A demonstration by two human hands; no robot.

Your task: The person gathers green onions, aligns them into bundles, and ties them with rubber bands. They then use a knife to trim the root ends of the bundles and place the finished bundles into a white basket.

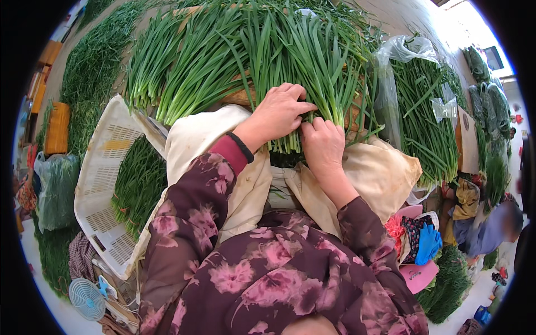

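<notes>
Leafy green stalks that look like garlic chives (268, 46) lie fanned across the work surface before me, cut ends towards me. My left hand (282, 106) rests over the middle bunch, with its index finger stretched across the stems and its thumb beneath. Close beside it, my right hand (324, 140) pinches stems near the base of the bunch on the right (331, 100). The fingertips of both hands nearly meet, and part of what they grip is hidden. Pale stem ends (287, 144) show below my left hand. Cream cloth (247, 167) covers my lap.
At left stands a white plastic crate (94, 184) with tied chive bunches (142, 180); a small blue fan (87, 298) is below it. At right are a plastic bag (387, 92) of chives, blue gloves (428, 243) on a pink seat (418, 276), and another person (485, 230).
</notes>
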